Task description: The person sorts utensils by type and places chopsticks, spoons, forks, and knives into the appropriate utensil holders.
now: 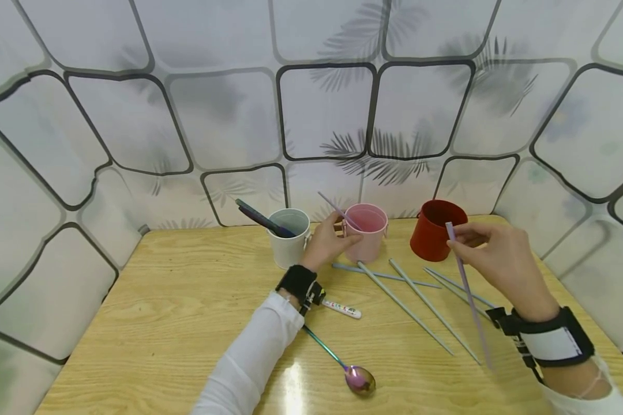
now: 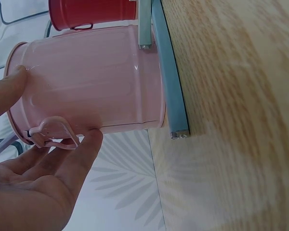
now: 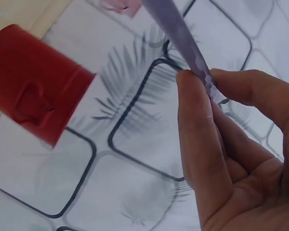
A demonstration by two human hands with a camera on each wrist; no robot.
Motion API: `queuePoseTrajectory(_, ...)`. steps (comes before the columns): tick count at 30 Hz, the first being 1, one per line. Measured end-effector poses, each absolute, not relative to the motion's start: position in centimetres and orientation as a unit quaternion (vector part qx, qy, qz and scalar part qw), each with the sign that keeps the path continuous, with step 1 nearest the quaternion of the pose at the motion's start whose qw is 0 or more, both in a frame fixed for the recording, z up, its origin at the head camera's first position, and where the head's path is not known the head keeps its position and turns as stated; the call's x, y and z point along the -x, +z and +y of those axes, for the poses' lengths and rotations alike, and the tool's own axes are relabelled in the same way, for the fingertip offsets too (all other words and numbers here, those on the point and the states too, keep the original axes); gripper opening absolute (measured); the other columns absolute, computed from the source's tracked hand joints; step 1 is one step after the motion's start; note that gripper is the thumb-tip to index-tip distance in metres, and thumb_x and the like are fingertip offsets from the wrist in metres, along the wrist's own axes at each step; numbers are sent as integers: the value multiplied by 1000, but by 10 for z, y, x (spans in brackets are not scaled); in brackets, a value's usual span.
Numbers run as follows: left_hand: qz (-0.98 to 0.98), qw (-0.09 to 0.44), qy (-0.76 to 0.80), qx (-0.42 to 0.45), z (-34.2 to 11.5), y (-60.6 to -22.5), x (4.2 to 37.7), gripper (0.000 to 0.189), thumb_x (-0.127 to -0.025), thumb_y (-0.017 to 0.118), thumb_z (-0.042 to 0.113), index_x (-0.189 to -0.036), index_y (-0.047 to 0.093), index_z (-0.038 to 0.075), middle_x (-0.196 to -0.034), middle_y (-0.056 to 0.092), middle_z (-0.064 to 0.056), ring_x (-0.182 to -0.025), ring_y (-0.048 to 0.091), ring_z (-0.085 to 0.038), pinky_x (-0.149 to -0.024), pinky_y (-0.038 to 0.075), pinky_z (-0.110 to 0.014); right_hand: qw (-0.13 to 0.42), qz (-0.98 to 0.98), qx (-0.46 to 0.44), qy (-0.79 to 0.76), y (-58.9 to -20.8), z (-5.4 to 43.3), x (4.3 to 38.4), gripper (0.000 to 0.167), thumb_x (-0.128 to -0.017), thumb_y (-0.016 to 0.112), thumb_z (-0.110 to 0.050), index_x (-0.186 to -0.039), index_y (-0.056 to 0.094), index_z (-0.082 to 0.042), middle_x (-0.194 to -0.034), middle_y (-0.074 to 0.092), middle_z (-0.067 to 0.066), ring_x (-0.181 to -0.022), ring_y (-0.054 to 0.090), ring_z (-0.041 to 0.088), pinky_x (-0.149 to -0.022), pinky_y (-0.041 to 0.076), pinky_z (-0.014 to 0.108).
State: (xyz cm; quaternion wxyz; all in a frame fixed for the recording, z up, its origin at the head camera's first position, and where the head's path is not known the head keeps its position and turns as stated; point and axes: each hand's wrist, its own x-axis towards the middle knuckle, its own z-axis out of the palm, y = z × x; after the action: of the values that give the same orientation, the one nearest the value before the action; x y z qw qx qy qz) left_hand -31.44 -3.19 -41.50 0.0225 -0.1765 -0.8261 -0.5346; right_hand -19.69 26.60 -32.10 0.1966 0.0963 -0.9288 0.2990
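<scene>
My left hand (image 1: 326,242) steadies a small pink bucket (image 1: 366,245), thumb on its front and fingers at the side by the wire handle. A lilac chopstick (image 1: 337,210) leans in that bucket. Held up at the right, a second lilac chopstick (image 1: 466,282) is pinched near its upper end between the thumb and fingers of my right hand (image 1: 503,262), its lower end hanging toward the table. Just behind that hand sits a red bucket (image 1: 436,233), tilted in the right wrist view. Several blue-grey chopsticks (image 1: 407,305) lie scattered on the table between the hands.
A white bucket (image 1: 285,253) holding dark pens (image 1: 262,219) stands left of the pink one. Near my left wrist lie a white marker (image 1: 342,309) and a shiny multicoloured spoon (image 1: 360,380). A patterned cloth wall (image 1: 324,112) closes off the wooden table's back.
</scene>
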Motion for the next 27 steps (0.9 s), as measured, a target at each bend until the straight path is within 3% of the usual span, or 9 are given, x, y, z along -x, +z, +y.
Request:
queuePoseTrajectory(5,-825,21,-536,176,-32,-416,313,61,-90,83,20,-142,54,4,-137,62,-16,-119,65,-31,-95,59,-35,237,-910,-112,321,-313,250,192,18,-88,83,-13,-103,79,-3,-90,76,11,-75,56,-13,-59,48,11)
queuePoseTrajectory(11,-825,18,-537,174,-32,-416,313,62,-90,82,19,-143,54,4,-139,61,-16,-119,64,-31,-96,58,-35,282,-879,-128,363,-304,235,190,24,-86,83,-5,-110,78,-2,-90,76,13,-78,60,-11,-65,50,4)
queuePoseTrajectory(19,-827,21,-534,175,-32,-416,313,62,-90,83,21,-143,54,5,-138,62,-15,-119,65,-30,-95,58,-35,369,-808,-164,429,-295,220,186,30,-82,81,8,-111,78,-3,-92,73,-7,-79,68,1,-69,55,8)
queuePoseTrajectory(27,-824,20,-538,177,-32,-416,315,62,-90,83,21,-143,55,6,-138,62,-15,-118,65,-31,-95,58,-35,456,-730,-200,468,-293,205,185,25,-82,77,13,-107,75,10,-100,76,7,-87,70,7,-77,57,11)
